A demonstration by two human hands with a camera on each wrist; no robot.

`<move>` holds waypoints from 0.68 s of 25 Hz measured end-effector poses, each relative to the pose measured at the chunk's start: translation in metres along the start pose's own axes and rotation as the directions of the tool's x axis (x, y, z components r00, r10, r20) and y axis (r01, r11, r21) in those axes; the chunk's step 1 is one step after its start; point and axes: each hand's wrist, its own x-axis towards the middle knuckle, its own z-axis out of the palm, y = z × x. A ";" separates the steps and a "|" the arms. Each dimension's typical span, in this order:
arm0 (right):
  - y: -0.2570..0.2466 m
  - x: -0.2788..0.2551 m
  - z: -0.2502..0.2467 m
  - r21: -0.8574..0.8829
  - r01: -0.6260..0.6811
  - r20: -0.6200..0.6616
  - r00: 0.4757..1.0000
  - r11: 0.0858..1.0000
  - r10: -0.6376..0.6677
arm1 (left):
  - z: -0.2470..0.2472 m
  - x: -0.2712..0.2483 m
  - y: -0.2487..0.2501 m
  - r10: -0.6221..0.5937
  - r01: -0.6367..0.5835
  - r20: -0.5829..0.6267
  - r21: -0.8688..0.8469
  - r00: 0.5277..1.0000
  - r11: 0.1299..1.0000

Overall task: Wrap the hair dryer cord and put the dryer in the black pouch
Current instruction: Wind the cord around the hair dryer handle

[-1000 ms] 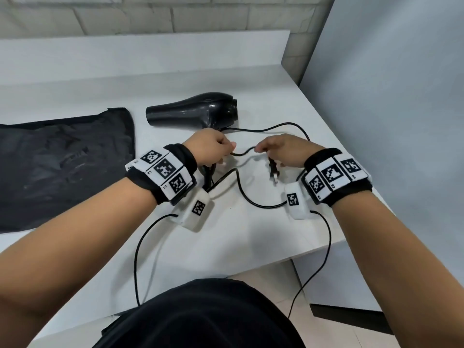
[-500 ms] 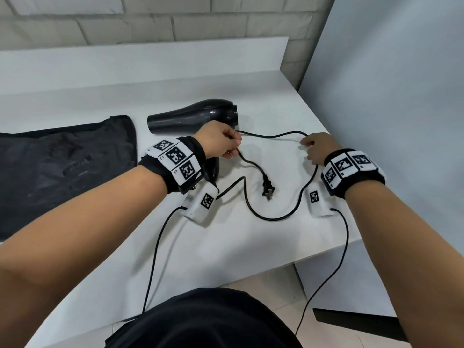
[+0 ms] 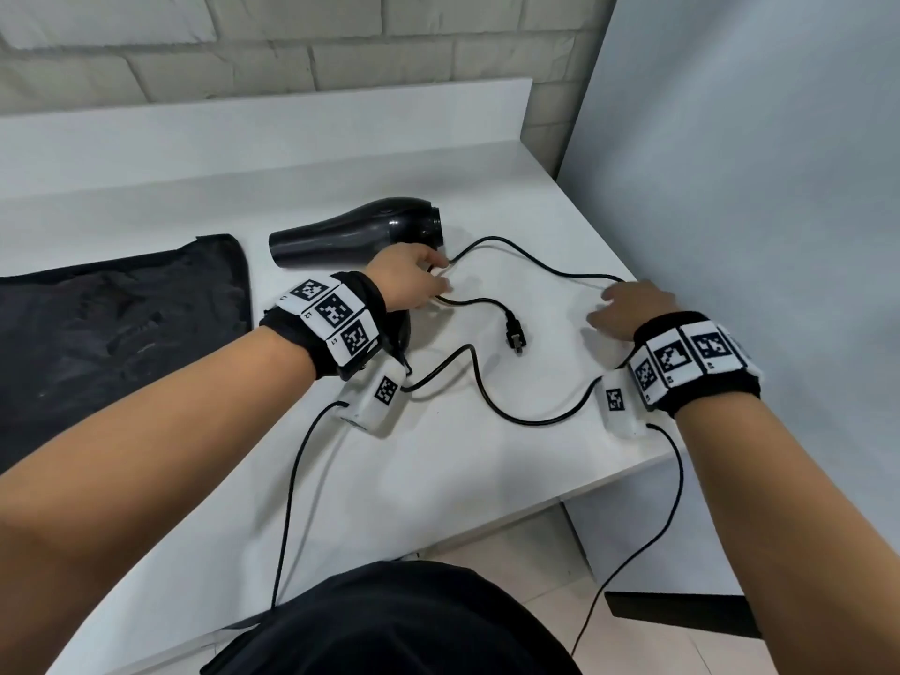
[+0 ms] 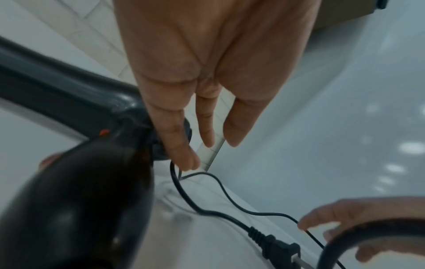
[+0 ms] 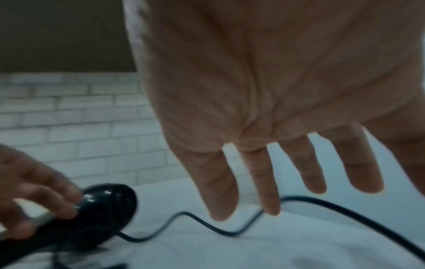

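Note:
The black hair dryer (image 3: 360, 231) lies on the white table (image 3: 438, 479), nozzle pointing left. Its handle runs under my left hand (image 3: 414, 282). That hand's thumb and fingers straddle the handle (image 4: 69, 200), and the index fingertip (image 4: 184, 160) holds a fold of the black cord (image 3: 531, 260) there. The cord loops loosely over the table to the right, and its plug (image 3: 515, 333) lies free in the middle. My right hand (image 3: 628, 309) is at the cord's far right bend, fingers (image 5: 266, 182) straight and spread just over the cord (image 5: 220, 233). The black pouch (image 3: 121, 324) lies flat at the left.
A grey panel (image 3: 755, 187) stands just beyond the table's right edge, close to my right hand. A raised white ledge (image 3: 292, 119) and a brick wall run along the back. Thin cables from my wrist cameras hang over the front edge.
My right hand dropped the plug, slid right along the cord to the table's edge and opened its fingers. My left hand moved back toward the dryer with its fold of cord.

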 end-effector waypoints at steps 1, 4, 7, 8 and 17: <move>-0.010 -0.011 -0.001 0.064 0.064 -0.055 0.997 0.996 -0.061 | -0.003 -0.006 0.002 0.041 -0.039 -0.023 0.096 0.999 0.995; -0.049 -0.053 0.001 0.329 0.405 -0.140 0.914 0.853 -0.380 | -0.010 -0.021 -0.003 0.138 -0.125 -0.015 0.344 0.990 0.931; -0.083 -0.081 0.014 0.258 0.616 -0.013 0.772 0.744 -0.635 | -0.013 -0.033 -0.019 0.108 -0.141 0.097 0.477 0.989 0.867; -0.091 -0.085 0.019 0.188 0.653 0.062 0.738 0.734 -0.672 | -0.013 -0.037 -0.024 0.088 -0.149 0.141 0.509 0.986 0.848; -0.101 -0.104 -0.003 0.200 0.712 -0.122 0.700 0.673 -0.704 | -0.002 -0.054 -0.046 0.021 -0.132 0.168 0.683 0.985 0.718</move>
